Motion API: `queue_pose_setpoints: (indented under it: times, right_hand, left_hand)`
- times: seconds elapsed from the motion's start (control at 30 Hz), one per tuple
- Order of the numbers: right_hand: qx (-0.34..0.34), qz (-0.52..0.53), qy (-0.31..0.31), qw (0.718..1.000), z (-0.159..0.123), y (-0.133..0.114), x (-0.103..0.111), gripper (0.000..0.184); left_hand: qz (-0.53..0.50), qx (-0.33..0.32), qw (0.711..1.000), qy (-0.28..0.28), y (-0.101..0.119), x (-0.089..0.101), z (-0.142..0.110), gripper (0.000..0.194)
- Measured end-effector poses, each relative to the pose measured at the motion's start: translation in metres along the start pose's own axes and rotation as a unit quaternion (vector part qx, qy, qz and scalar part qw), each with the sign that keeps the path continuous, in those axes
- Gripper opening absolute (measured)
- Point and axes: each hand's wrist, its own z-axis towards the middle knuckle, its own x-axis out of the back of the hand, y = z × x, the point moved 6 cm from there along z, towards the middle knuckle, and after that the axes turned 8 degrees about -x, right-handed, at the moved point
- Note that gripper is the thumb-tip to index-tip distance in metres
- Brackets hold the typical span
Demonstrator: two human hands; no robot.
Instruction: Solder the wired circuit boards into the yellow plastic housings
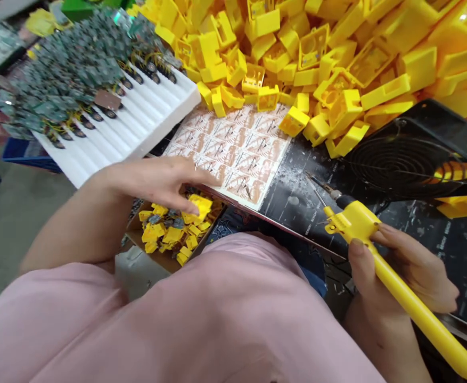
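Observation:
My right hand (396, 271) is closed around a yellow soldering iron (381, 244), its thin metal tip pointing up-left over the black mat (297, 197). My left hand (157, 181) reaches over a small cardboard box (165, 255) of finished yellow parts with small circuit boards. Its fingers are stretched out and touch a yellow part (199, 205) at the top of the box; I cannot tell if they grip it. A printed sheet of brown labels (237, 149) lies just beyond the left fingers.
A big heap of yellow plastic housings (317, 58) fills the far side of the table. A white foam tray (137, 122) at the far left carries several green circuit boards (77, 69) with wires. A black fan grille (404, 159) sits at right. My pink clothing fills the foreground.

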Motion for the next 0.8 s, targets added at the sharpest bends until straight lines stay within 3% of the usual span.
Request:
queue_pose_setpoints:
  times: [0.13, 0.23, 0.3, 0.37, 0.47, 0.63, 0.73, 0.8]
  right_hand:
    - [0.038, -0.006, 0.017, 0.999, 0.004, -0.008, -0.006, 0.055]
    - [0.056, 0.002, 0.014, 0.998, 0.007, -0.010, -0.010, 0.055]
    - [0.060, 0.005, 0.020, 0.998, 0.006, -0.008, -0.009, 0.054]
    - [0.048, -0.006, 0.019, 0.999, 0.005, -0.003, -0.008, 0.054]
    - [0.031, -0.024, 0.006, 0.999, 0.005, 0.005, -0.008, 0.051]
    - [0.040, 0.009, 0.015, 0.999, 0.015, 0.004, -0.012, 0.053]
    - [0.014, 0.049, 0.033, 0.998, 0.018, 0.002, -0.014, 0.053]
    - [0.025, 0.060, 0.088, 0.994, 0.014, -0.002, -0.007, 0.054]
  left_hand:
    - [0.030, 0.066, 0.997, 0.026, -0.068, -0.008, 0.061, 0.064]
    - [0.091, 0.162, 0.982, -0.021, -0.123, -0.023, 0.102, 0.068]
    - [0.124, 0.200, 0.970, -0.061, -0.147, -0.028, 0.113, 0.077]
    - [0.142, 0.203, 0.965, -0.081, -0.152, -0.027, 0.113, 0.079]
    - [0.162, 0.141, 0.971, -0.102, -0.130, -0.023, 0.104, 0.066]
    - [0.127, -0.025, 0.978, -0.161, -0.052, -0.037, 0.082, 0.054]
    - [0.035, -0.146, 0.984, -0.093, -0.001, -0.041, 0.067, 0.049]
    - [-0.028, -0.199, 0.979, -0.022, 0.021, -0.039, 0.055, 0.048]
